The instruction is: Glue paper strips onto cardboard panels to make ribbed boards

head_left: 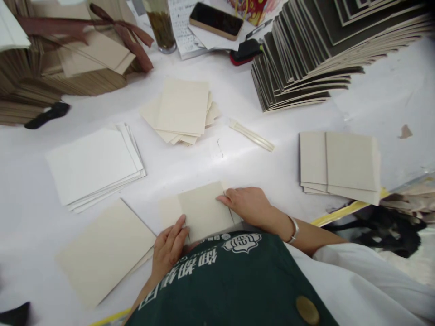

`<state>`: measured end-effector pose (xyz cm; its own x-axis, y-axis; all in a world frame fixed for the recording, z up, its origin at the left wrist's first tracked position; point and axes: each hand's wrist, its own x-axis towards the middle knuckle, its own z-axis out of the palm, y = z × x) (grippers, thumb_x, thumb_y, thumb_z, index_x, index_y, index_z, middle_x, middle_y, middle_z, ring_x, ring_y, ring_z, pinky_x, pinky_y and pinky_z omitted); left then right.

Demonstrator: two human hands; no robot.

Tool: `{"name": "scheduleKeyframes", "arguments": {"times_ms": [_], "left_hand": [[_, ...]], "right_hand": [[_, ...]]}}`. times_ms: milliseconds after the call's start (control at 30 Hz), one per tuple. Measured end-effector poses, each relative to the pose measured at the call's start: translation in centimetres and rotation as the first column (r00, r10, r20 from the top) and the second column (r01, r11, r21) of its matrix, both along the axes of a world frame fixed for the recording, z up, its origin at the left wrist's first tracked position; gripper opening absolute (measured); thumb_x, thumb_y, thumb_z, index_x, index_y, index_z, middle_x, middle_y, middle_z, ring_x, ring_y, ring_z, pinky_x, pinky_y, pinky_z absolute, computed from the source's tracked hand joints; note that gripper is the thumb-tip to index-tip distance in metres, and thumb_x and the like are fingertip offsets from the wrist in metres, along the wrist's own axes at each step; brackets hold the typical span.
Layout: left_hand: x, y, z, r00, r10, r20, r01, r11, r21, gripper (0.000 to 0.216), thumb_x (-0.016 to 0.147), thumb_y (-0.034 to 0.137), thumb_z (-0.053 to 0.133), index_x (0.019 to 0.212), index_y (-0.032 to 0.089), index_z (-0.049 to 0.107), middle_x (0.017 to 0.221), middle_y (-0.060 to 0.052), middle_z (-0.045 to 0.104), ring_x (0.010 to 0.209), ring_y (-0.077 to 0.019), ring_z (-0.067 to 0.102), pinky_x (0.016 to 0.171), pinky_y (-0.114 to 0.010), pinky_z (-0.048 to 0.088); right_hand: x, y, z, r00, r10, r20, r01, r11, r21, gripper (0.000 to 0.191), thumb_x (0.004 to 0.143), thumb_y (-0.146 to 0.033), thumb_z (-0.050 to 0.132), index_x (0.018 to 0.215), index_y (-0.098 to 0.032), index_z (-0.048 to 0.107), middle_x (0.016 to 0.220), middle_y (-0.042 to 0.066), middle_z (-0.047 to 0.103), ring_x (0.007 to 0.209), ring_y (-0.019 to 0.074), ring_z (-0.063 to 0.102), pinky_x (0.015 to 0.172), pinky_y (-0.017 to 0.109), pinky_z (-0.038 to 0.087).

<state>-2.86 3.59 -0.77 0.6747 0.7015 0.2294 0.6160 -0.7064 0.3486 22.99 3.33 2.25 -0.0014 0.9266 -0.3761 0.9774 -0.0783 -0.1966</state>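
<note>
A cream folded card (204,210) lies on the white table (238,117) right in front of my green apron. My left hand (168,249) rests on its lower left corner, fingers extended and pressing it down. My right hand (249,206) lies flat on its right edge, fingers pointing left; a silver bangle circles that wrist. Neither hand lifts the card off the table.
A large cream sheet (105,251) lies at lower left, a white paper stack (95,165) left of centre, cream cards (181,111) in the middle, folded cards (340,165) at right. Dark board stacks (322,50) rise back right, brown stacks (50,59) back left. A phone (215,20) and jar (162,25) stand behind.
</note>
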Motion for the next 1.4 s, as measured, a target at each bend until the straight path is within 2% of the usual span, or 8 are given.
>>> {"name": "scheduleKeyframes", "arguments": {"times_ms": [67,167,300,567,700,933,1133,1400], "left_hand": [[0.1,0.0,0.1,1.000,-0.028,-0.006,0.028,0.999,0.041,0.027,0.079,0.033,0.054,0.102,0.019,0.054,0.115,-0.010,0.058,0.086,-0.0203,0.056,0.075,-0.033,0.046],[0.3,-0.2,0.4,0.997,-0.026,-0.068,0.032,0.996,0.087,0.028,0.079,0.033,0.054,0.101,0.017,0.053,0.115,-0.011,0.057,0.086,-0.0202,0.056,0.075,-0.033,0.045],[0.2,-0.6,0.6,0.989,-0.037,-0.142,0.055,0.991,0.125,0.026,0.081,0.031,0.052,0.102,0.016,0.053,0.115,-0.012,0.057,0.087,-0.0201,0.056,0.076,-0.034,0.044],[0.0,-1.1,1.3,0.985,-0.032,-0.168,0.046,0.996,0.082,0.028,0.080,0.032,0.052,0.101,0.014,0.053,0.120,-0.012,0.052,0.090,-0.0213,0.054,0.079,-0.037,0.045],[0.0,-0.8,2.6,0.986,-0.073,-0.150,0.072,0.997,-0.010,0.027,0.080,0.032,0.051,0.101,0.016,0.052,0.120,-0.011,0.052,0.097,-0.0209,0.053,0.083,-0.038,0.044],[2.4,4.9,2.7,0.994,0.090,-0.063,-0.089,0.996,0.031,0.028,0.081,0.038,0.041,0.094,0.016,0.053,0.104,-0.011,0.059,0.098,-0.0224,0.054,0.087,-0.038,0.041],[7.4,8.7,4.3,0.913,0.125,-0.389,-0.199,0.968,-0.155,0.033,0.073,0.047,0.041,0.078,0.016,0.052,0.081,-0.008,0.060,0.076,-0.0223,0.057,0.068,-0.033,0.043],[6.6,5.7,7.9,0.980,-0.101,-0.171,-0.020,0.807,-0.590,0.045,0.072,0.060,0.036,0.062,0.020,0.054,0.063,0.001,0.059,0.066,-0.0169,0.056,0.059,-0.023,0.042]], "right_hand": [[-0.4,-0.6,0.1,0.999,0.006,-0.034,-0.001,0.990,0.144,0.044,0.091,-0.039,0.024,0.083,-0.016,0.061,0.073,0.010,0.065,0.068,0.0183,0.059,0.060,0.030,0.040],[-1.8,-1.6,0.0,0.936,0.303,-0.177,-0.227,0.908,0.353,0.039,0.089,-0.034,0.029,0.110,-0.013,0.054,0.107,0.013,0.059,0.102,0.0207,0.051,0.085,0.035,0.037],[-3.8,-2.5,-0.9,0.789,0.586,-0.183,-0.490,0.781,0.388,0.058,0.084,-0.048,0.035,0.129,-0.012,0.036,0.137,0.010,0.033,0.129,0.0224,0.020,0.104,0.040,0.018],[-3.3,-2.7,-1.3,0.970,0.244,-0.018,-0.219,0.899,0.380,0.071,0.082,-0.055,0.033,0.133,-0.005,0.028,0.141,0.016,0.023,0.131,0.0270,0.011,0.105,0.044,0.011],[-2.5,-2.6,1.4,0.998,0.051,-0.022,-0.031,0.849,0.527,0.079,0.081,-0.058,0.032,0.135,-0.002,0.021,0.143,0.019,0.014,0.131,0.0304,0.003,0.105,0.048,0.007],[-4.1,-3.1,-0.5,0.971,0.204,-0.124,-0.137,0.902,0.410,0.079,0.079,-0.063,0.028,0.134,-0.005,0.027,0.141,0.016,0.022,0.131,0.0274,0.012,0.105,0.044,0.012],[-3.4,-3.5,-0.6,0.955,0.223,-0.195,-0.101,0.863,0.495,0.076,0.079,-0.061,0.031,0.133,-0.007,0.030,0.139,0.014,0.029,0.130,0.0243,0.017,0.106,0.041,0.013],[-0.2,-7.2,-0.2,0.774,-0.054,-0.631,0.371,0.846,0.383,0.091,0.064,-0.046,0.065,0.135,-0.009,0.022,0.131,0.018,0.038,0.115,0.0251,0.041,0.095,0.037,0.034]]}}
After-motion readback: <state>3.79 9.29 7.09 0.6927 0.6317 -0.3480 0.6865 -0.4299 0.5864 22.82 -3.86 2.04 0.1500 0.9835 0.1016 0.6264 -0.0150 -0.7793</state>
